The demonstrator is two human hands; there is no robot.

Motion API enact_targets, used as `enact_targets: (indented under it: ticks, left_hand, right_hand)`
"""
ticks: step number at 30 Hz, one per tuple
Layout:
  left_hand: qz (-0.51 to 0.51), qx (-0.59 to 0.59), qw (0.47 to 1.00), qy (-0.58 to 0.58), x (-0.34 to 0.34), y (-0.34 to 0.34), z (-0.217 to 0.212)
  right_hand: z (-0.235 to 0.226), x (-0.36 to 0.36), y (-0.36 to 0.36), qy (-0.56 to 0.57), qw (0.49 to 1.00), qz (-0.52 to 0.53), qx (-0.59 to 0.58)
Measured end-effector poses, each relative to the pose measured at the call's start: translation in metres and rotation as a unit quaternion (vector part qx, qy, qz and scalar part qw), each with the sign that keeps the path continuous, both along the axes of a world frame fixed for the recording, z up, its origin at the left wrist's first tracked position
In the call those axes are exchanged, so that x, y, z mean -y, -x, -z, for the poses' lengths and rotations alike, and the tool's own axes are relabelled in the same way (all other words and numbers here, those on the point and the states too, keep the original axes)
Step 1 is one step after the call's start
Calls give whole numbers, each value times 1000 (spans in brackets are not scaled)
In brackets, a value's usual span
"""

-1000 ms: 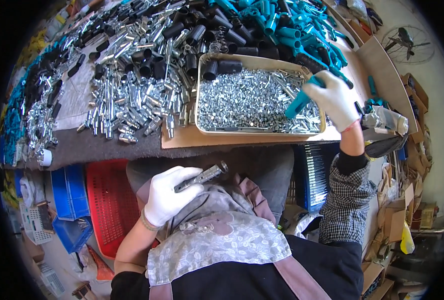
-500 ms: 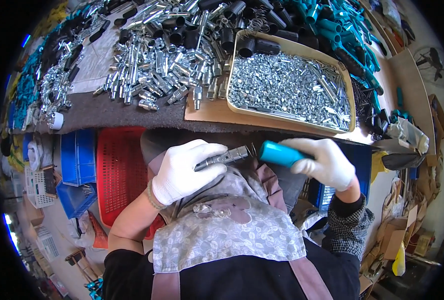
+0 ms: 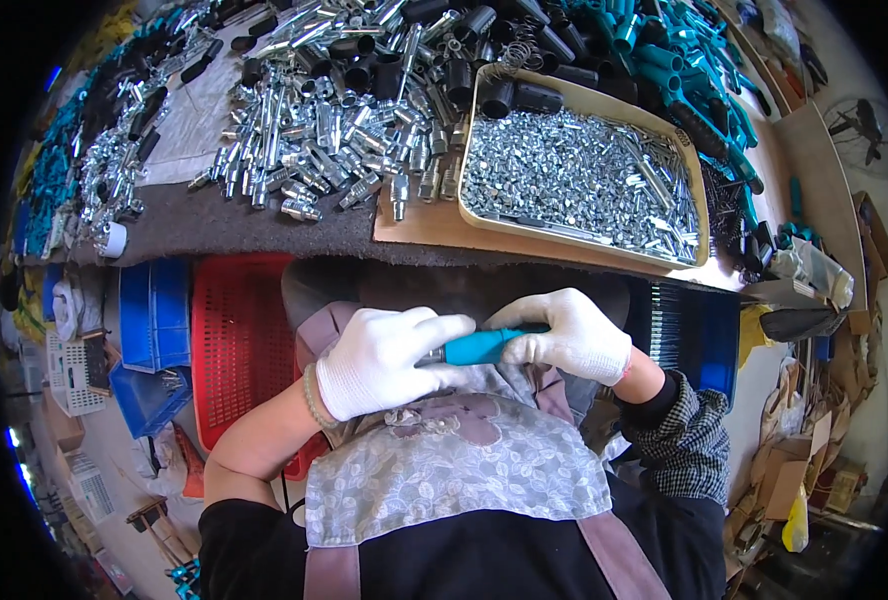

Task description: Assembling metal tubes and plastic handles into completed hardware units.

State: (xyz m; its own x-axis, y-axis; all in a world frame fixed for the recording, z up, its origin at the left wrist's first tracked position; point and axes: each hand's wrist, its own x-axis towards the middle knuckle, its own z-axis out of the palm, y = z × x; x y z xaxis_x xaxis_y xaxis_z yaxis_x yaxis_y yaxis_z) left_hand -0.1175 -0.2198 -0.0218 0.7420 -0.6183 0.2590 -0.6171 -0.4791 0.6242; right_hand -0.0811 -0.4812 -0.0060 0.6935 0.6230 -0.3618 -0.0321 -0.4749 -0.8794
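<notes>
Above my lap, both gloved hands meet at one assembly. My left hand (image 3: 384, 362) is closed around a silver metal shaft (image 3: 435, 355), mostly hidden by the fingers. A teal cylindrical sleeve (image 3: 476, 347) sits over the shaft's right end. My right hand (image 3: 570, 338) grips the sleeve's right part, thumb below and fingers above. The spring is out of sight; whether it lies inside the sleeve cannot be seen.
On the bench, a cream tray (image 3: 586, 240) holds many small metal pieces. Metal fittings (image 3: 334, 150) lie heaped beside it, with teal handles (image 3: 679, 85) at the right. Below stand a red basket (image 3: 244, 350) and blue bins (image 3: 154, 315). The bench edge (image 3: 294, 245) runs just beyond my hands.
My right hand has moved left, bringing the teal sleeve over the end of the metal shaft. The spring and the shaft's drilled end are now covered. My left hand has shifted slightly.
</notes>
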Motion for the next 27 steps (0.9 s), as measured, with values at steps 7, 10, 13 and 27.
enact_targets:
  ticks: [7,10,13,27]
  left_hand:
    - [-5,-1,1000,6,2,2,0]
    - [21,-22,999,25,5,5,-3]
    - [21,-18,1000,13,10,7,-4]
    - [30,50,998,11,33,-12,8]
  right_hand:
    - [4,-6,20,19,993,40,110]
    - [7,1,19,-25,998,39,48]
    - [6,5,18,-53,998,36,-4]
    - [-25,-4,-31,81,973,-144,158]
